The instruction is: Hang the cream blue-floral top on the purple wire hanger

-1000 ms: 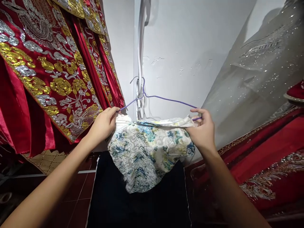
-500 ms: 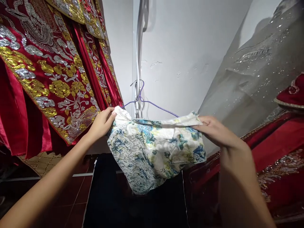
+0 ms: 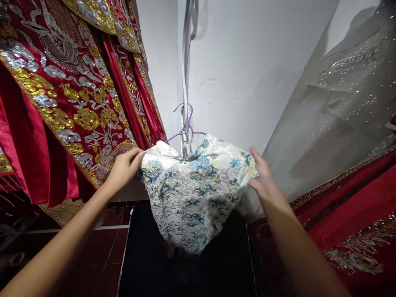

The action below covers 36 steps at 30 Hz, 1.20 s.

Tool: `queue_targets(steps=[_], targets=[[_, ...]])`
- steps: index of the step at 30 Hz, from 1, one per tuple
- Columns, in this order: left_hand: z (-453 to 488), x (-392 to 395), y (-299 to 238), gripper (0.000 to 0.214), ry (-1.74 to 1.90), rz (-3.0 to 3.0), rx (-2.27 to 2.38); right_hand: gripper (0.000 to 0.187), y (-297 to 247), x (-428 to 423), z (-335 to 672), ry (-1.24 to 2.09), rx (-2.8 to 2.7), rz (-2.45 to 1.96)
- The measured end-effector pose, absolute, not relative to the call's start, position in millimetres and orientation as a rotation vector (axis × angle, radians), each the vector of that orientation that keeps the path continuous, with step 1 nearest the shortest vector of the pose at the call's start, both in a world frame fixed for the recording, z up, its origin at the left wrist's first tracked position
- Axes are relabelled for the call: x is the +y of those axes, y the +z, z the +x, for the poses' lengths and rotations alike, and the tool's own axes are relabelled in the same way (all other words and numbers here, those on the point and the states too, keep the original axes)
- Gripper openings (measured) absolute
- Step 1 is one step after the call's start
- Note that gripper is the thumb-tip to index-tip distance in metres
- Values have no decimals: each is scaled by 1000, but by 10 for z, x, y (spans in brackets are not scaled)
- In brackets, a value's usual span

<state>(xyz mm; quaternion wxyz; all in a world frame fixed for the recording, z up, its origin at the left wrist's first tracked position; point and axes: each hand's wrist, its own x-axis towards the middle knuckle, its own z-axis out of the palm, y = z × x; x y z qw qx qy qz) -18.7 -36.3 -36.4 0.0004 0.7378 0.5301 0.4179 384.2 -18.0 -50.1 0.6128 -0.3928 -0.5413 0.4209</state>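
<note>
A short-sleeved blouse (image 3: 188, 189) with a white, blue and yellow-green floral pattern hangs on a purple wire hanger (image 3: 189, 123). Both ends of the hanger are hidden inside the fabric. My left hand (image 3: 125, 167) pinches the blouse at its left shoulder edge. On the other side, my right hand (image 3: 262, 173), slightly blurred, has its fingers and thumb around the edge of the right sleeve. Between the hands the shoulders are spread out, with the small collar opening below the hanger's neck.
Red garments with gold and silver embroidery (image 3: 83, 103) hang at the left. A sheer sparkling fabric (image 3: 346, 95) covers the right side, above more red beaded cloth (image 3: 365, 194). Behind is a white wall (image 3: 235, 53) with a metal strip. Black cloth (image 3: 185, 272) lies below, over dark red floor tiles (image 3: 93, 251).
The right side of the blouse has come up over the hanger and its front has unfolded flat. My right hand has shifted from the collar edge to the sleeve edge.
</note>
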Motion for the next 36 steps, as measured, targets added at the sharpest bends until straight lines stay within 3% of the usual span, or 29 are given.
queue_targets(steps=[4, 9, 14, 20, 22, 25, 28, 31, 34, 36], targets=[[-68, -337, -333, 28, 1536, 2216, 1699, 38, -349, -268, 3947, 1091, -1222, -902], [404, -407, -160, 31, 1976, 2237, 1383, 24, -86, -495, 3923, 796, -1014, -787], [826, -781, 47, 32, 1476, 1508, 730, 20, -262, -1109, 3724, 515, -1137, -852], [873, -1109, 69, 24, 1098, 846, 620, 58, -616, -1480, 3238, 819, -2372, -521], [763, -1205, 20, 22, 944, 899, 679, 51, -668, -1313, 3180, 828, -2369, -614], [564, -1361, -19, 27, 703, 1215, 838, 31, -713, -940, 3199, 583, -2078, -1009], [402, -1452, 18, 32, 639, 1658, 1053, 49, -742, -641, 3272, 429, -1943, -1075], [283, -1373, 79, 37, 768, 1957, 1233, 34, -723, -520, 3350, 645, -2085, -918], [189, -1153, 98, 27, 1079, 2098, 1381, 42, -579, -471, 3399, 795, -2050, -868], [161, -1008, 67, 23, 1398, 2206, 1467, 37, -399, -379, 3403, 729, -1921, -880]])
